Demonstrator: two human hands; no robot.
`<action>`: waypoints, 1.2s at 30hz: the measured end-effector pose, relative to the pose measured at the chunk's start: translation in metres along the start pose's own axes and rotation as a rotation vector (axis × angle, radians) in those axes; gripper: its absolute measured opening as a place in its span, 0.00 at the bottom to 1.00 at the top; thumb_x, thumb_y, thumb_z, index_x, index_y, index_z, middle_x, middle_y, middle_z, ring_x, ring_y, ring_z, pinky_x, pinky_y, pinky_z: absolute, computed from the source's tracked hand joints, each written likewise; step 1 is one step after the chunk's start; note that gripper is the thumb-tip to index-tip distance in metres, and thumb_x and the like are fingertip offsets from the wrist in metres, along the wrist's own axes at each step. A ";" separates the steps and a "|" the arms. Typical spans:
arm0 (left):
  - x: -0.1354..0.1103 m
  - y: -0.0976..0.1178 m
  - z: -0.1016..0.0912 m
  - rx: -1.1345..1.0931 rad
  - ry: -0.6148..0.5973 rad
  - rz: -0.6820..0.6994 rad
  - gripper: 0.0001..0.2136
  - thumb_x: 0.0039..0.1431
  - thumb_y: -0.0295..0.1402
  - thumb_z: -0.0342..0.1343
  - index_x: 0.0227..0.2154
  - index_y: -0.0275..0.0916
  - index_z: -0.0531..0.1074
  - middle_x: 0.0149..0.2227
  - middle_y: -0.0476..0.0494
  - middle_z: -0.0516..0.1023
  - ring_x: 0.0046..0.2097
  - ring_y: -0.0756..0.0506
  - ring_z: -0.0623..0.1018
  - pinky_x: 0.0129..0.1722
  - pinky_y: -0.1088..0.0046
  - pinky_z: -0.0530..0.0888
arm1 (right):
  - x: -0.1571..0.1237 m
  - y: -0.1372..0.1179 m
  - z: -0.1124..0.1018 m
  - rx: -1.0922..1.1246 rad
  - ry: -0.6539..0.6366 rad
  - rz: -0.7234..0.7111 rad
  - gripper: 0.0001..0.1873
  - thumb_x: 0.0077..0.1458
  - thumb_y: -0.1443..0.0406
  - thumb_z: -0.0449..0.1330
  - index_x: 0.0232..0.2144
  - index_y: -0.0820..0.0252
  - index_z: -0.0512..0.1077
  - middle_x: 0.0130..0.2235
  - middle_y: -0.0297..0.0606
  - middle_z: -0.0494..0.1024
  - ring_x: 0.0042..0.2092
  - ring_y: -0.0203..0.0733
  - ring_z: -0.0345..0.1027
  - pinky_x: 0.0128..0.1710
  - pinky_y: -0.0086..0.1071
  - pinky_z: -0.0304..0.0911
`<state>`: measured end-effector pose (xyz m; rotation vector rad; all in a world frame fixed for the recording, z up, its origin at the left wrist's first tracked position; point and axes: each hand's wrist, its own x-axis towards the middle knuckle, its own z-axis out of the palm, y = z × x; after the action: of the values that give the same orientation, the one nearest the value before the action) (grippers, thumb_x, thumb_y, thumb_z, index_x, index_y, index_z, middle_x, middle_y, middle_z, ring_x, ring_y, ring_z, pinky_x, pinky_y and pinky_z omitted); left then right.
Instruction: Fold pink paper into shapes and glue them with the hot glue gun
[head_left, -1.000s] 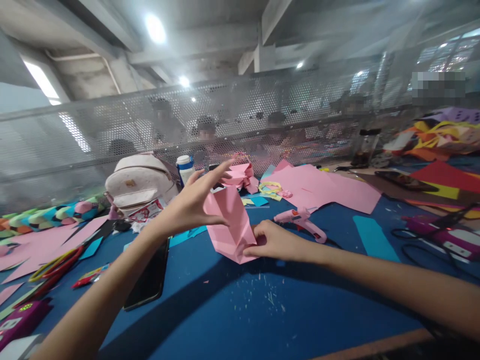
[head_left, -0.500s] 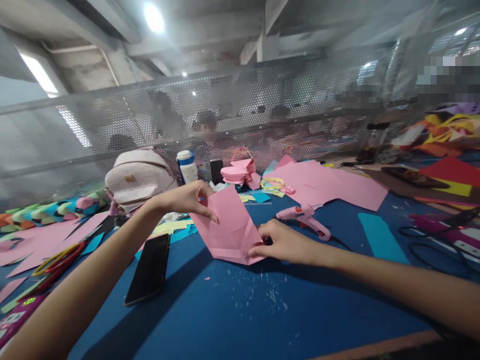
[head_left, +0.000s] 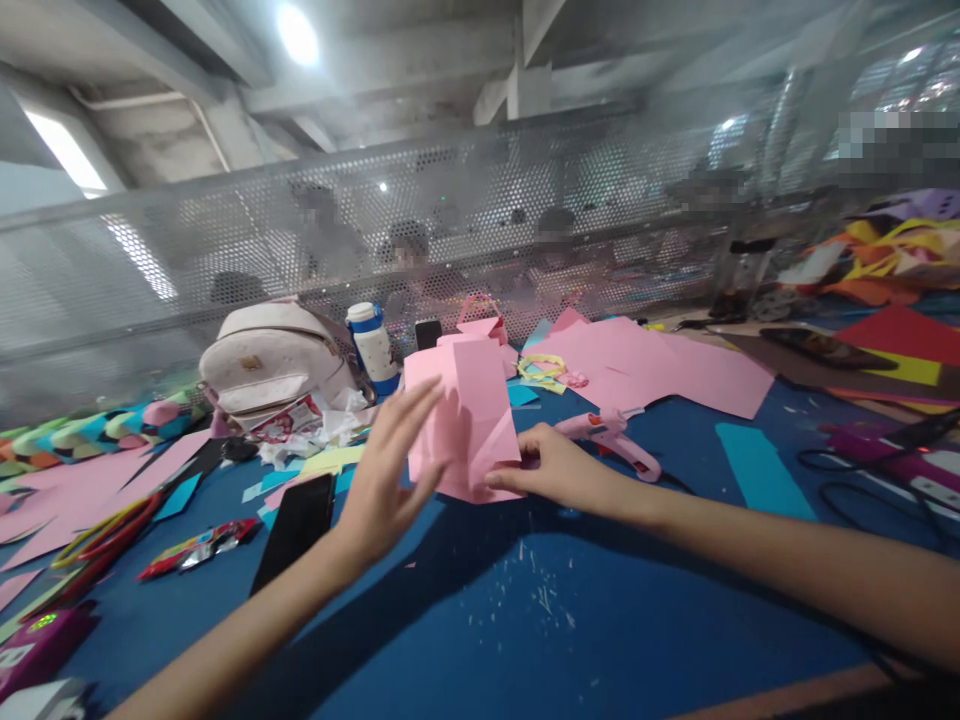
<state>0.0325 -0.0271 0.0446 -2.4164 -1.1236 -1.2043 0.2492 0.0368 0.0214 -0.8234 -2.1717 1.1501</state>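
A folded piece of pink paper (head_left: 480, 400) stands tilted up from the blue table, creased down its middle, with a folded flap at its lower right corner. My right hand (head_left: 559, 470) pinches that lower right corner between thumb and fingers. In front of the paper's left side is my left hand (head_left: 390, 465), fingers spread; whether a fingertip touches the paper I cannot tell. Just right of the paper lies a pink glue gun (head_left: 615, 440). A black phone (head_left: 296, 525) lies beneath my left wrist, partly covered by it.
A white backpack (head_left: 277, 365) and a white-and-blue bottle (head_left: 373, 350) stand at the back left. Large pink sheets (head_left: 660, 365) lie at the back right, near a blue strip (head_left: 761, 470). Scissors (head_left: 112, 535) and a red wrapper (head_left: 199, 547) lie left. A perforated metal screen (head_left: 480, 220) borders the table.
My left hand has let go of the paper's upper left edge and moved down in front of it, fingers spreading. The paper has turned more upright and unfolded wider. My right hand keeps its corner.
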 end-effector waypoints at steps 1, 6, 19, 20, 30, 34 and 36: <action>-0.012 0.004 0.006 0.045 -0.066 0.006 0.30 0.64 0.35 0.53 0.66 0.41 0.49 0.66 0.33 0.57 0.67 0.37 0.58 0.65 0.50 0.54 | 0.002 0.000 0.001 0.041 0.011 -0.006 0.19 0.49 0.55 0.64 0.18 0.62 0.67 0.19 0.28 0.62 0.23 0.30 0.50 0.23 0.28 0.46; -0.040 0.001 0.027 0.198 -0.120 -0.035 0.35 0.65 0.38 0.52 0.68 0.41 0.40 0.68 0.32 0.52 0.69 0.37 0.53 0.66 0.50 0.50 | 0.004 -0.008 0.009 0.344 0.031 -0.001 0.18 0.48 0.54 0.67 0.33 0.64 0.77 0.31 0.37 0.78 0.32 0.39 0.67 0.32 0.32 0.62; -0.040 0.000 0.019 -0.137 0.026 -0.058 0.27 0.66 0.31 0.50 0.65 0.50 0.52 0.64 0.43 0.64 0.65 0.42 0.63 0.66 0.54 0.54 | 0.008 -0.036 0.025 0.588 0.056 -0.007 0.20 0.50 0.56 0.68 0.42 0.61 0.74 0.42 0.40 0.80 0.44 0.42 0.73 0.44 0.35 0.67; -0.040 0.001 0.018 -0.152 0.040 -0.073 0.27 0.66 0.30 0.50 0.65 0.50 0.52 0.64 0.43 0.63 0.65 0.42 0.63 0.66 0.54 0.56 | 0.008 -0.039 0.026 0.573 0.068 0.000 0.20 0.50 0.56 0.67 0.42 0.61 0.74 0.41 0.40 0.79 0.42 0.41 0.72 0.42 0.33 0.67; -0.041 0.007 0.011 -0.338 0.105 -0.174 0.18 0.65 0.31 0.52 0.57 0.46 0.66 0.63 0.40 0.66 0.64 0.40 0.64 0.62 0.55 0.65 | 0.010 -0.045 0.032 0.522 -0.034 0.024 0.20 0.53 0.52 0.64 0.38 0.63 0.73 0.35 0.37 0.76 0.31 0.34 0.67 0.27 0.26 0.60; -0.041 0.004 0.010 -0.375 0.134 -0.204 0.13 0.64 0.30 0.52 0.51 0.46 0.71 0.61 0.42 0.69 0.63 0.40 0.67 0.61 0.53 0.65 | 0.010 -0.044 0.028 0.472 -0.078 -0.003 0.22 0.54 0.49 0.62 0.36 0.64 0.73 0.33 0.37 0.74 0.31 0.35 0.65 0.28 0.26 0.59; -0.042 0.002 0.009 -0.366 0.139 -0.203 0.13 0.64 0.30 0.54 0.50 0.47 0.71 0.58 0.42 0.72 0.61 0.40 0.70 0.62 0.52 0.65 | 0.010 -0.044 0.027 0.397 -0.070 -0.014 0.22 0.54 0.49 0.61 0.34 0.64 0.73 0.33 0.37 0.74 0.32 0.35 0.64 0.28 0.27 0.58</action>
<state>0.0239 -0.0468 0.0079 -2.4631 -1.2189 -1.7506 0.2124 0.0104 0.0480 -0.5984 -1.9031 1.5556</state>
